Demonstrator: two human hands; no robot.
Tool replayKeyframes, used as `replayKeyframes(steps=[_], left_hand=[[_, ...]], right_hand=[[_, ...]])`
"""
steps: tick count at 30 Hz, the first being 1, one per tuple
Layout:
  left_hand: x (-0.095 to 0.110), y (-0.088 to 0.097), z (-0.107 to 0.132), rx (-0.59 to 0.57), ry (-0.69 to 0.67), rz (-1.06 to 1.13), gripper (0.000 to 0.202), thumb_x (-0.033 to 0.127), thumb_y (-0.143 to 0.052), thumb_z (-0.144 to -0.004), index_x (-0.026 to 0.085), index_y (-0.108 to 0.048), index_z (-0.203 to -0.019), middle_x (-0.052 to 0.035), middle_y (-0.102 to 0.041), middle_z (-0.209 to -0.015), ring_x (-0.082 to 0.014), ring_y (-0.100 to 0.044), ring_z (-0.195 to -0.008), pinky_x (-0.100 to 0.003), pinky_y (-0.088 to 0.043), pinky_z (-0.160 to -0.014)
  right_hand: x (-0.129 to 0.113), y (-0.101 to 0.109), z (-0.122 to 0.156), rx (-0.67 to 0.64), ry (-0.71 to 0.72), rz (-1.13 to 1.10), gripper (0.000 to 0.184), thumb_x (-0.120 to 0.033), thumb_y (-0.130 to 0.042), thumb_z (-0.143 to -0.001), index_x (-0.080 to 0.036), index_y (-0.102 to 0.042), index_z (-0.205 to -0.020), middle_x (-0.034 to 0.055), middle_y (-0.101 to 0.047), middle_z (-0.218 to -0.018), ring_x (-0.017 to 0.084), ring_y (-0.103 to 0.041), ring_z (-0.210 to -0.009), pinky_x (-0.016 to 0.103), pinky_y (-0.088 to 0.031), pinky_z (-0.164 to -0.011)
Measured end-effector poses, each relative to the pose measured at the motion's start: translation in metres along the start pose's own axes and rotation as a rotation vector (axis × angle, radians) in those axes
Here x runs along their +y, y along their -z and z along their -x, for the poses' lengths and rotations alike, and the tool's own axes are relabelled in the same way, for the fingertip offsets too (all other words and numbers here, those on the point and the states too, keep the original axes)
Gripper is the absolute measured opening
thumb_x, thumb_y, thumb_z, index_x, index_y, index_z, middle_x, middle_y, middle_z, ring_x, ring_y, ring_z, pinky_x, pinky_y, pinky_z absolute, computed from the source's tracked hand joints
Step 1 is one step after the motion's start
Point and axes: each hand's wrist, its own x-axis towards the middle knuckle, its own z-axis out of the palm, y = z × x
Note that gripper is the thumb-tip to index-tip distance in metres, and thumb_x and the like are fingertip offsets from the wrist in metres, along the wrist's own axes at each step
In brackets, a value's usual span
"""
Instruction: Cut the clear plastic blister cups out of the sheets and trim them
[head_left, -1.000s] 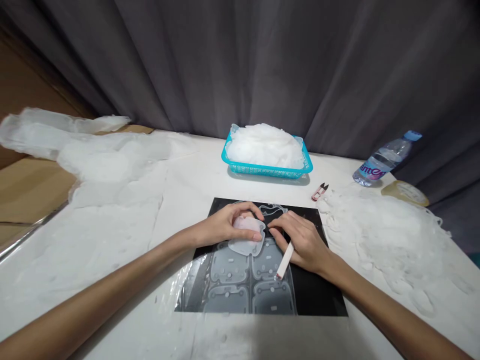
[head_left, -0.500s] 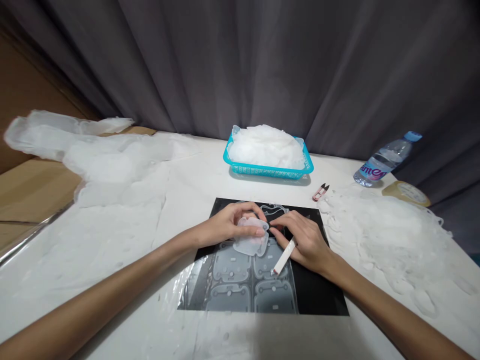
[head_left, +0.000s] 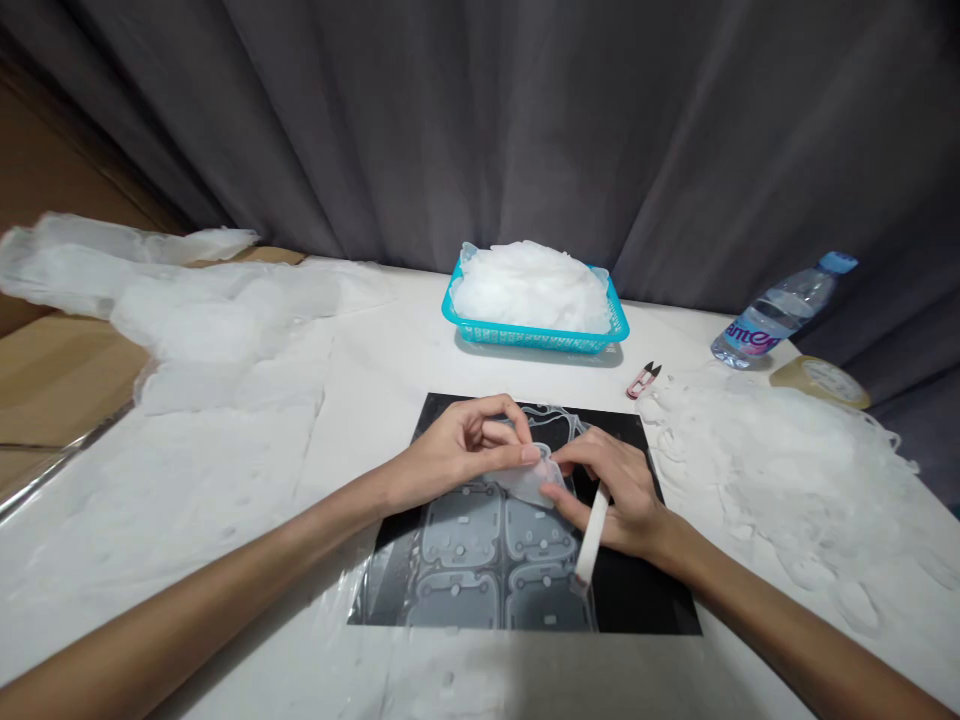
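Above a black mat (head_left: 630, 590), my left hand (head_left: 480, 440) pinches a small translucent, rubbery-looking piece (head_left: 529, 485) between thumb and fingers. The fingertips of my right hand (head_left: 615, 485) close on the piece's right edge, and the piece looks bent there. A flat white stick (head_left: 592, 535) is tucked in the same right hand and points down toward me; its lower tip is blurred. Beneath both hands lies a translucent moulded sheet (head_left: 461, 525) with several rounded-square shapes, partly covered by the hands.
A blue basket (head_left: 536, 338) heaped with white translucent pieces stands at the back. Pink thread snips (head_left: 643, 380), a water bottle (head_left: 780, 315) and a tape roll (head_left: 821, 382) are on the right, by a pile of clear scraps (head_left: 795, 470). Translucent sheets (head_left: 210, 320) lie left over cardboard (head_left: 67, 375).
The piece has turned and bent between my hands, and my right fingertips have come onto its edge. The white stick has swung to a steeper angle and moved right.
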Motion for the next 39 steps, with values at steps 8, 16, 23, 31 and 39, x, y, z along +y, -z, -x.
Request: replayKeyframes(steps=[8,16,23,31,39], left_hand=[[0.016,-0.002,0.004,-0.041,-0.043,-0.14,0.015,0.031,-0.077,-0.092,0.019,-0.072,-0.101,-0.0021,-0.08,-0.089,-0.0161,-0.073,-0.084,-0.026,-0.054,-0.077],[0.02,-0.002,0.004,-0.086,-0.037,-0.102,0.008,0.026,-0.078,-0.091,0.021,-0.077,-0.097,-0.0034,-0.082,-0.098,-0.0195,-0.077,-0.095,-0.03,-0.059,-0.086],[0.003,0.005,0.0,-0.12,0.02,-0.051,0.016,0.031,-0.076,-0.093,0.017,-0.071,-0.098,-0.0063,-0.08,-0.095,-0.0192,-0.074,-0.089,-0.032,-0.056,-0.082],[0.007,-0.002,0.002,-0.156,0.043,-0.058,0.022,0.036,-0.072,-0.096,0.015,-0.065,-0.097,0.0013,-0.064,-0.072,-0.0102,-0.052,-0.065,-0.023,-0.038,-0.063],[0.012,-0.006,0.003,-0.164,0.042,0.0,0.024,0.037,-0.066,-0.1,0.014,-0.064,-0.094,0.0084,-0.045,-0.058,-0.0072,-0.028,-0.055,-0.022,-0.022,-0.053]], right_hand=[[-0.002,-0.002,0.008,0.107,0.032,0.048,0.034,-0.009,-0.069,-0.093,-0.023,-0.062,-0.123,0.0061,-0.077,-0.09,0.019,-0.07,-0.072,0.034,-0.054,-0.059],[-0.003,0.0,0.011,0.169,0.047,0.063,0.038,-0.011,-0.068,-0.095,-0.026,-0.062,-0.13,0.0057,-0.08,-0.095,0.019,-0.071,-0.072,0.034,-0.055,-0.06],[-0.002,0.0,0.011,0.171,0.076,0.093,0.033,-0.01,-0.07,-0.093,-0.019,-0.066,-0.124,0.0071,-0.078,-0.09,0.019,-0.067,-0.07,0.033,-0.053,-0.062],[-0.001,-0.002,0.008,0.16,0.098,0.069,0.024,-0.01,-0.068,-0.095,-0.018,-0.066,-0.118,0.0045,-0.075,-0.084,0.017,-0.065,-0.068,0.031,-0.05,-0.06],[0.001,0.0,0.011,0.118,0.026,0.055,0.026,-0.008,-0.066,-0.095,-0.018,-0.067,-0.119,0.0062,-0.074,-0.085,0.018,-0.06,-0.07,0.033,-0.05,-0.063]])
